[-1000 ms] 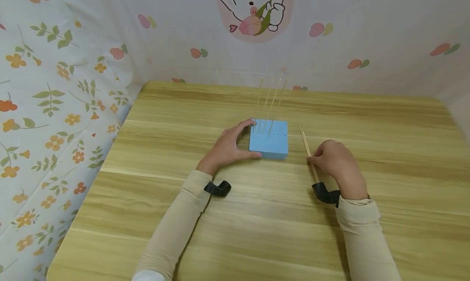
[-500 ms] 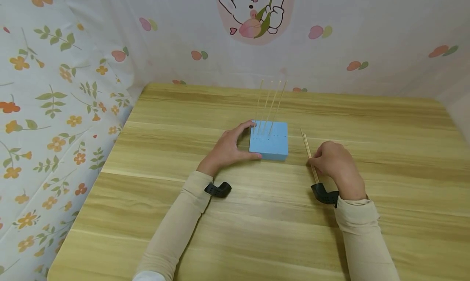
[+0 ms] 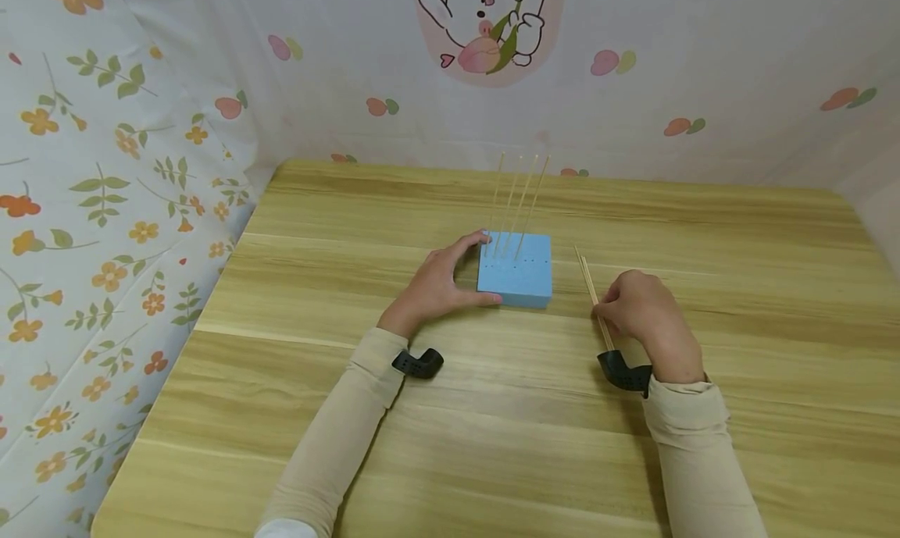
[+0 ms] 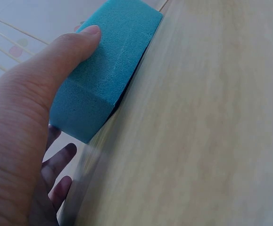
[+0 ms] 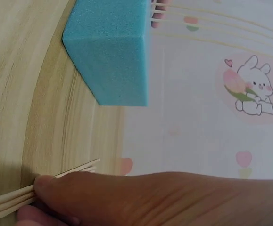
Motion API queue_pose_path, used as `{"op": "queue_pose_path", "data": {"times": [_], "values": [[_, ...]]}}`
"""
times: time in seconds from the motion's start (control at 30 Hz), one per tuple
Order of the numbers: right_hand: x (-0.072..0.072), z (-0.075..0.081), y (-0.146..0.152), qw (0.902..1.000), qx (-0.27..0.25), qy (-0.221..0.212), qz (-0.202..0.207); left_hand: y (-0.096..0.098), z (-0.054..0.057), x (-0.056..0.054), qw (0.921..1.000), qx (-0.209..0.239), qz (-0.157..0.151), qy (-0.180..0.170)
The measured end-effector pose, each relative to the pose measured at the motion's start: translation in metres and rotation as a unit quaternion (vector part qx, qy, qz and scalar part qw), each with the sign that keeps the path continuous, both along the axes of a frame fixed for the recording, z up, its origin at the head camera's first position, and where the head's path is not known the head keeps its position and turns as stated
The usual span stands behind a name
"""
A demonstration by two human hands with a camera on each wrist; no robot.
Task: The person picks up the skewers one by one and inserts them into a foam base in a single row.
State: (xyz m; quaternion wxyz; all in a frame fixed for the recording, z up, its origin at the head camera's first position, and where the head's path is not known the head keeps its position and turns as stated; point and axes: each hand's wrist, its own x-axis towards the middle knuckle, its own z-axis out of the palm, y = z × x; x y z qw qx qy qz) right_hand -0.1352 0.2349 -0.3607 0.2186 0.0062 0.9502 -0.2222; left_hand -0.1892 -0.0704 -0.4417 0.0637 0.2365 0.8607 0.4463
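Observation:
A blue foam block [image 3: 516,280] sits on the table with several thin wooden skewers [image 3: 534,202] standing upright in it toward its left half. My left hand [image 3: 436,284] grips the block from its left side, thumb [image 4: 86,42] on the front face and a finger at the back left corner. To the right of the block, my right hand [image 3: 643,315] pinches a few loose skewers [image 3: 587,276] between thumb and fingers, low over the wood. The right wrist view shows these skewers passing under the thumb [image 5: 49,186]. Small holes run in a row across the block's top.
The wooden table [image 3: 534,444] runs back to a white cloth backdrop [image 3: 316,85] with printed fruit and a rabbit. A floral cloth [image 3: 105,233] hangs along the left edge. Black camera mounts [image 3: 419,363] sit on both wrists.

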Motion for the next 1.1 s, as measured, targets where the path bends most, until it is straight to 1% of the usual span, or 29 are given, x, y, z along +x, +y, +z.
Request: {"op": "queue_pose_path", "data": {"times": [0.13, 0.27, 0.33, 0.5, 0.6, 0.67, 0.8, 0.87, 1.1], "values": [[0.0004, 0.0007, -0.0003, 1.0000, 0.001, -0.005, -0.002, -0.0004, 0.0004, 0.0007, 1.0000, -0.001, 0.000, -0.003], [0.0017, 0.0006, -0.0001, 1.0000, 0.003, 0.001, -0.006, -0.0003, 0.0006, 0.0013, 1.0000, -0.001, 0.000, -0.005], [0.0025, 0.0003, -0.0004, 0.9999, 0.003, 0.010, -0.010, -0.0002, 0.0005, 0.0013, 1.0000, 0.000, 0.001, -0.005], [0.0030, -0.0023, -0.0034, 0.9982, 0.001, 0.051, -0.031, 0.0004, 0.0010, 0.0007, 1.0000, -0.007, 0.003, -0.002], [0.0011, -0.0040, -0.0044, 0.9974, -0.001, 0.066, -0.030, 0.0010, 0.0021, 0.0000, 1.0000, -0.009, 0.004, -0.002], [-0.0004, -0.0048, -0.0041, 0.9977, -0.005, 0.061, -0.028, 0.0010, 0.0028, -0.0004, 0.9999, -0.009, 0.004, -0.003], [-0.0029, -0.0053, -0.0032, 0.9990, -0.013, 0.033, -0.028, 0.0006, 0.0035, -0.0008, 1.0000, -0.009, 0.002, -0.001], [-0.0036, -0.0058, -0.0037, 0.9992, -0.013, 0.025, -0.029, 0.0004, 0.0033, -0.0008, 1.0000, -0.009, 0.002, 0.000], [-0.0034, -0.0073, -0.0033, 0.9988, 0.002, 0.040, -0.028, 0.0001, 0.0011, 0.0003, 1.0000, -0.005, 0.002, -0.007]]}}
